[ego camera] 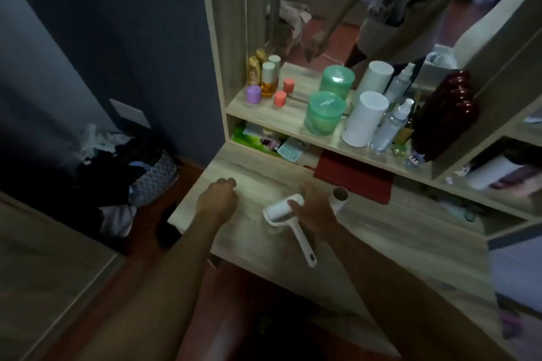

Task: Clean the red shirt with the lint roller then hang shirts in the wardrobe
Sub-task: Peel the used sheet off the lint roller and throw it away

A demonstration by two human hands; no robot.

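A white lint roller [286, 215] lies on the wooden dressing table [381, 246], its handle pointing toward me. My right hand [313, 211] hovers over the roller's head with spread fingers, the thumb touching the roll; no closed grip shows. My left hand [218, 199] rests on the table's left part, fingers curled with nothing in them. Just right of my right hand lies a spare roll [340, 199] with a cardboard core. A folded red cloth [355, 179] sits under the shelf behind the roller. No wardrobe or hanging shirts show.
The shelf [281, 117] above holds small bottles, a green jar [322, 113], a white cylinder [363, 119] and a spray bottle [391, 123], backed by a mirror [322, 9]. A laundry basket [152, 176] full of clothes stands on the floor at left beside the blue wall.
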